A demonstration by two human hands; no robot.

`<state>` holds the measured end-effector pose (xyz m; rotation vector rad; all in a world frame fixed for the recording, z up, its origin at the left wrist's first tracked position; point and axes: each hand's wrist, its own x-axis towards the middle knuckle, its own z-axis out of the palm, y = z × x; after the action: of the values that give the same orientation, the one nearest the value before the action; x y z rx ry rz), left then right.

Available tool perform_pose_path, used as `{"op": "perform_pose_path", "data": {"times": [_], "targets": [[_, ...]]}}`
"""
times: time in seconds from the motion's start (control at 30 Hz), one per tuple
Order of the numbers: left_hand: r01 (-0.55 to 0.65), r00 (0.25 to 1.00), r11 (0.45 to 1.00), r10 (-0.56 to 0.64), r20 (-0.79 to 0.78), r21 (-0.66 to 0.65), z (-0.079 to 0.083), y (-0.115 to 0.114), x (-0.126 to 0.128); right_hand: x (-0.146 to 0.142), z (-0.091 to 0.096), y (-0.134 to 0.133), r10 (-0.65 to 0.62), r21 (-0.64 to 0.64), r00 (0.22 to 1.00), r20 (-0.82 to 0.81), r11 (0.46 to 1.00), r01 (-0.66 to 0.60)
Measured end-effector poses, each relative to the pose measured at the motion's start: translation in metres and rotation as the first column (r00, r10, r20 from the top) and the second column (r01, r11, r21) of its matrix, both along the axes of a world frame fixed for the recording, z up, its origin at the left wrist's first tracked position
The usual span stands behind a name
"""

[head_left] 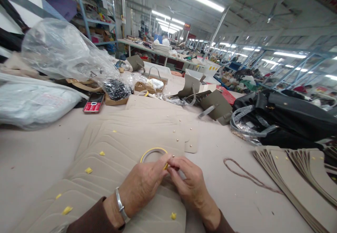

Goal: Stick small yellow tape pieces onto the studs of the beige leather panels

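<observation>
My left hand [142, 185], with a silver bracelet on its wrist, and my right hand [188, 182] meet over a fanned row of beige leather panels [118, 148]. Both pinch a small yellow strip of tape [165, 166] between their fingertips. A thin roll of yellow-edged tape [153, 151] lies on the panels just behind my fingers. Small yellow tape pieces [88, 170] stick on several panels, and small metal studs [177, 140] dot the far ones.
A second fan of beige panels [292, 176] lies right, beside a brown cord [244, 175]. Black bags [289, 118] sit behind it. A red phone [93, 102], plastic bags [60, 50], a parts box [147, 85] and olive leather pieces [216, 104] crowd the back.
</observation>
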<state>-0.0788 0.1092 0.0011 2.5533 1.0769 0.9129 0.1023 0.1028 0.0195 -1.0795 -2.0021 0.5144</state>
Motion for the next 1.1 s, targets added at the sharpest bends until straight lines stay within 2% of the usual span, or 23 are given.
{"op": "perform_pose_path", "data": {"times": [0.1,0.23,0.33,0.43,0.5,0.57,0.6,0.67,0.73,0.83,0.93,1.0,1.1], "targets": [[-0.003,1.0,1.0,0.003,-0.01,-0.025,-0.001,-0.001,0.001,-0.002,-0.007,-0.001,-0.004,0.076,0.998,0.064,0.997,0.0],[-0.014,0.999,0.997,0.017,0.029,-0.074,-0.001,-0.001,0.002,-0.004,-0.016,-0.002,-0.075,0.161,0.989,0.126,0.985,0.054],[-0.01,0.998,0.994,0.016,0.06,-0.111,0.002,-0.002,0.003,-0.005,-0.018,-0.001,-0.113,0.221,0.983,0.145,0.972,0.079],[-0.034,0.997,0.994,0.04,0.062,-0.101,0.004,-0.002,0.004,-0.006,-0.015,0.0,-0.124,0.227,0.983,0.136,0.97,0.09],[-0.058,0.997,0.996,0.062,0.053,-0.067,0.006,-0.002,0.005,-0.007,-0.011,0.0,-0.136,0.157,0.986,0.1,0.98,0.12],[-0.073,0.995,0.997,0.075,0.062,-0.024,0.007,-0.001,0.004,-0.01,-0.005,0.0,-0.17,-0.031,0.985,0.019,0.985,0.17],[-0.078,0.994,0.997,0.078,0.077,-0.003,0.007,-0.001,0.004,-0.013,-0.002,0.0,-0.195,-0.16,0.98,-0.035,0.969,0.187],[-0.085,0.99,0.996,0.08,0.118,0.034,0.008,0.0,0.004,-0.018,0.002,0.001,-0.255,-0.404,0.956,-0.145,0.897,0.178],[-0.093,0.985,0.994,0.083,0.15,0.061,0.009,0.0,0.003,-0.023,0.004,0.003,-0.3,-0.541,0.926,-0.228,0.83,0.136],[-0.087,0.984,0.991,0.07,0.166,0.098,0.01,-0.004,0.003,-0.021,-0.001,0.011,-0.362,-0.586,0.89,-0.279,0.798,0.141],[-0.088,0.987,0.99,0.072,0.14,0.113,0.008,-0.007,0.005,-0.004,-0.009,0.023,-0.462,-0.631,0.838,-0.291,0.751,0.194],[-0.108,0.994,0.989,0.104,0.044,0.103,0.006,-0.006,0.006,0.01,-0.012,0.03,-0.487,-0.681,0.821,-0.297,0.711,0.175],[-0.152,0.969,0.987,0.158,-0.19,0.048,0.003,0.001,0.008,0.023,-0.017,0.035,-0.45,-0.705,0.843,-0.295,0.698,0.126]]}}
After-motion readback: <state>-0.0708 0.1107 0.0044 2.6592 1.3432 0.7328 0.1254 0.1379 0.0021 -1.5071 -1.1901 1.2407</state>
